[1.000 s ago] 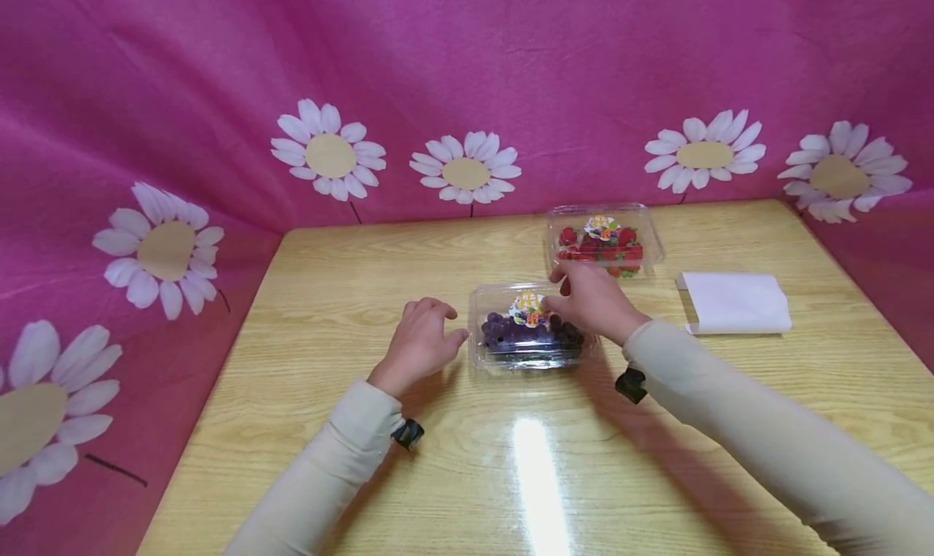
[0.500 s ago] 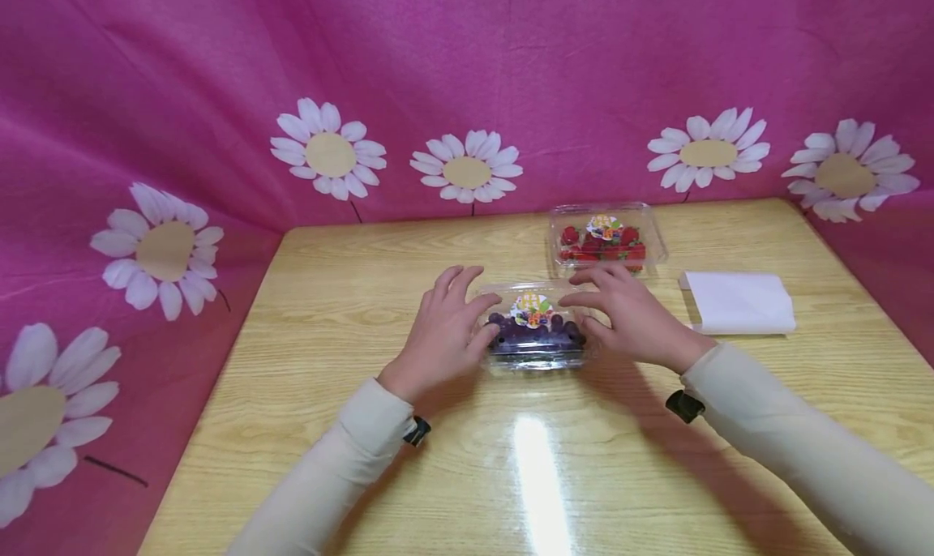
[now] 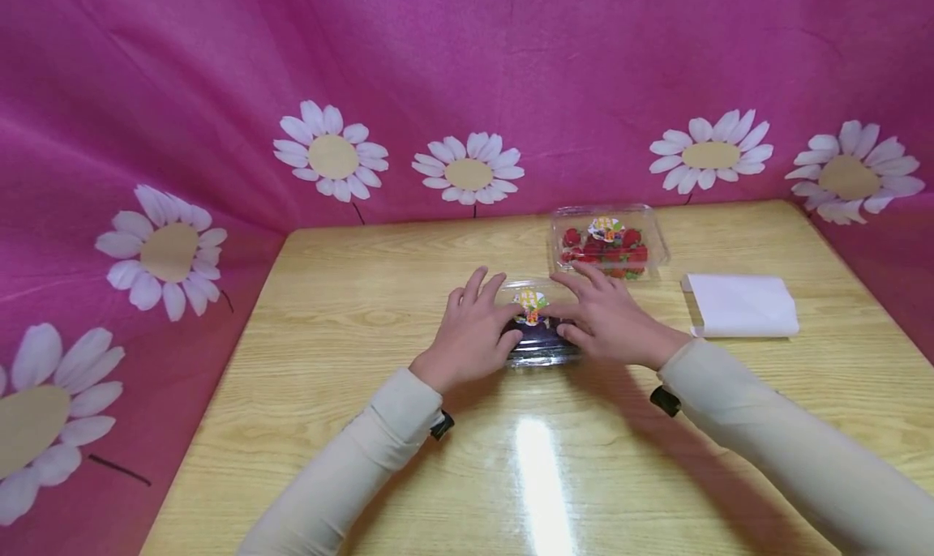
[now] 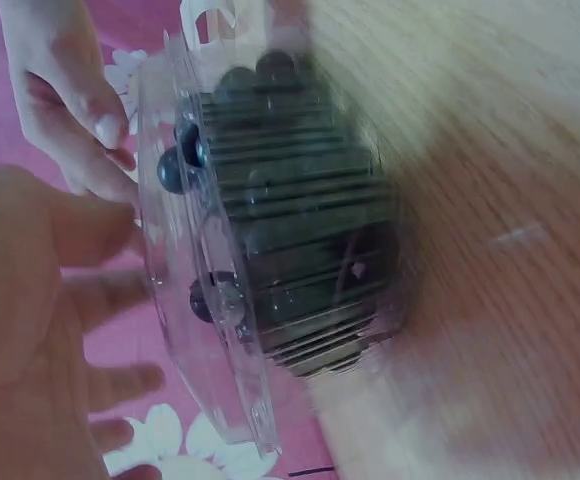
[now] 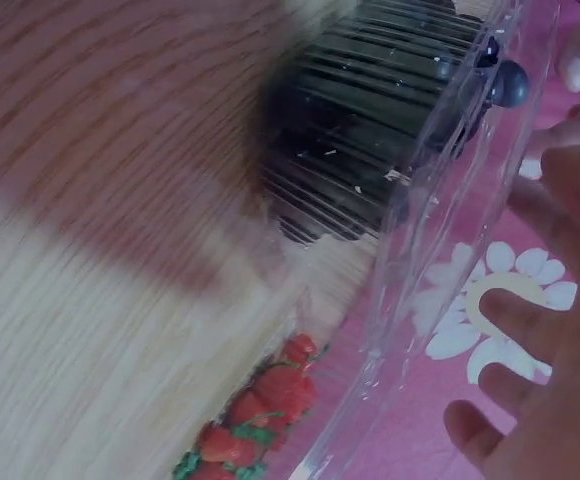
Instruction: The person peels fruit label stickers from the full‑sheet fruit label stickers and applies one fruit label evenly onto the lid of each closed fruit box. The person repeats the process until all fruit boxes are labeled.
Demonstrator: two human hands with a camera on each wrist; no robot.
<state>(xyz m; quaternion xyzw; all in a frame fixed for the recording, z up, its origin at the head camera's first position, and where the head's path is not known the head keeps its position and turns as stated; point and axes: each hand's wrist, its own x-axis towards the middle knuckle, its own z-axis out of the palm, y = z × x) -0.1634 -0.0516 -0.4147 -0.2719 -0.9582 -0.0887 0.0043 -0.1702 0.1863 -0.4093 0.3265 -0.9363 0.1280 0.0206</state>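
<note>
A clear plastic clamshell box of dark grapes (image 3: 541,355) lies on the table, its lid down and a colourful sticker (image 3: 531,306) on top. My left hand (image 3: 473,329) is over the lid's left part, fingers spread and thumb near the front rim. From the other side my right hand (image 3: 616,317) covers the lid's right part, fingers also spread. In the left wrist view, loosely extended left fingers (image 4: 120,385) lie along the lid; whether every fingertip touches it I cannot tell. The right wrist view has the grapes (image 5: 360,120) under ribbed plastic, right fingers (image 5: 525,325) beside the lid.
Behind the grapes stands a second clear box with strawberries (image 3: 609,256), close to my right fingertips. Folded white paper (image 3: 744,305) lies to the right on the wooden table (image 3: 328,297). A pink cloth with white flowers (image 3: 467,45) hangs at the back and sides.
My left hand has moved right, from beside the grape box onto its lid. The right hand drew back to the right with fingers spreading, then came slightly left over the lid.
</note>
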